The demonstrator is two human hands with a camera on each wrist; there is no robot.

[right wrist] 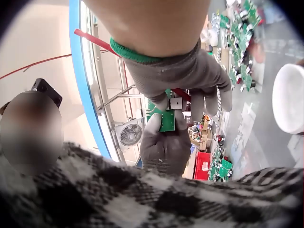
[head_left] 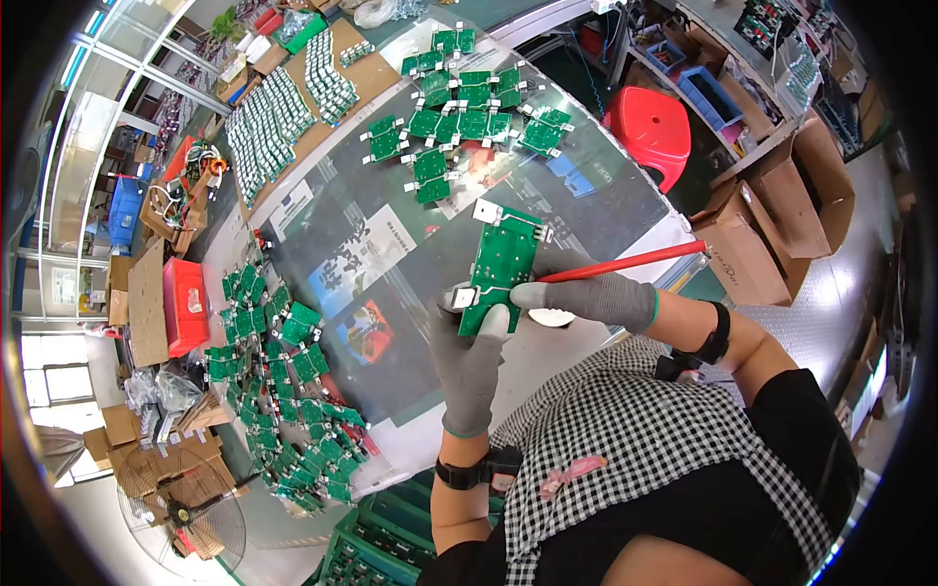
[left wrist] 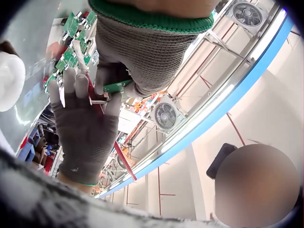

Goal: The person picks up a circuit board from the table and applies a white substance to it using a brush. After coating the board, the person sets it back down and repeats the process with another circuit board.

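A green circuit board (head_left: 503, 252) with metal terminals is tilted up above the table. My gloved left hand (head_left: 465, 376) pinches its lower end, thumb on the near face. The right hand (head_left: 598, 299), also gloved, grips a red stick (head_left: 635, 260) and has its thumb at the board's right edge. In the left wrist view the board (left wrist: 116, 87) shows edge-on between both hands, and the stick (left wrist: 124, 161) crosses the right palm. The right wrist view shows the board (right wrist: 167, 122) between the thumbs; the stick's near tip is hidden.
Many similar boards (head_left: 476, 90) lie on the table's far part, more (head_left: 278, 376) along its left side. A white round object (head_left: 552, 317) is below the right hand. Rows of small parts (head_left: 262, 132) sit at back left; a red stool (head_left: 653, 127) stands beyond the table.
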